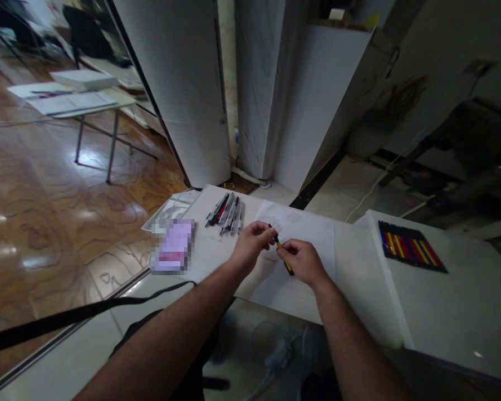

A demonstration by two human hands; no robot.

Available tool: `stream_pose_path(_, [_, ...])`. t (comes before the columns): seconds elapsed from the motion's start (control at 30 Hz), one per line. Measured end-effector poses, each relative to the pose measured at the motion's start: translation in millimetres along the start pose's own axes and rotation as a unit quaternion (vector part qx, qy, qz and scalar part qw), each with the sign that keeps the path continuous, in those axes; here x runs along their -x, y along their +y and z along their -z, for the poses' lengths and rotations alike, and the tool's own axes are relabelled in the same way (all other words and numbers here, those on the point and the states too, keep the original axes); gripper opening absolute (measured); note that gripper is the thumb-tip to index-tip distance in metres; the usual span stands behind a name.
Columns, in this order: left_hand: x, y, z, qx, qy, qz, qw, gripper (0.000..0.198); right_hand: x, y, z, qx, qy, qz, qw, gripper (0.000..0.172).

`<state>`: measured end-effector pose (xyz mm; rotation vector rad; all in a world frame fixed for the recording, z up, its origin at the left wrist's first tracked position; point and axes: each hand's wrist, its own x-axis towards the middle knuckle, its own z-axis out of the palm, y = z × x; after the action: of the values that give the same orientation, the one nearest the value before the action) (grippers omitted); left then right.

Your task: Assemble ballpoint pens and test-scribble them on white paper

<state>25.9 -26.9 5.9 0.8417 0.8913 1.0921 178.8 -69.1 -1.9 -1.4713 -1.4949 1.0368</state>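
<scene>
Left of white rectangular paper sheet: pile of mostly clear plastic pens. Over sheet: bare left hand pinching black upper end of slim yellow-and-black pen, slanted between hands; right hand gripping its barrel. Right of sheet: flat black pack striped red, yellow, blue.

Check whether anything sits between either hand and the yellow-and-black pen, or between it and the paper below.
Nothing visible. The left hand and right hand both grip the yellow-and-black pen, and no object shows between it and the paper. The pile of pens lies off to the left.
</scene>
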Motion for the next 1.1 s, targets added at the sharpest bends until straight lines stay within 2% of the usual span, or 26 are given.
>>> stream_pose_path(0.3, [5.8,-0.6,-3.3,-0.105,-0.063,0.026,0.992,0.030,-0.3,-5.1,0.6,-0.048,0.045,-0.017,0.998,0.030])
stream_pose_path(0.43, [5.5,0.0,-4.7,-0.123,-0.049,0.013,0.991,0.030,-0.7,-3.7,2.0,-0.059,0.030,-0.032,0.997,0.027])
stream_pose_path(0.5, [3.9,-2.4,-3.7,-0.147,-0.044,-0.003,0.988,0.028,-1.2,-4.0,4.3,-0.068,0.045,-0.028,0.996,0.027])
stream_pose_path(0.63, [3.2,-9.8,-0.3,-0.262,-0.054,-0.048,0.962,0.021,-2.7,-6.4,9.4,-0.112,0.116,-0.037,0.986,0.035])
stream_pose_path(0.77, [8.2,-11.3,-0.7,-0.362,-0.073,-0.076,0.926,0.018,-3.1,-6.9,9.7,-0.178,0.147,-0.067,0.971,0.038])
stream_pose_path(1.1, [14.8,-4.2,-1.5,-0.408,-0.083,-0.103,0.903,0.022,-2.0,-4.6,9.1,-0.235,0.173,-0.073,0.954,0.035])
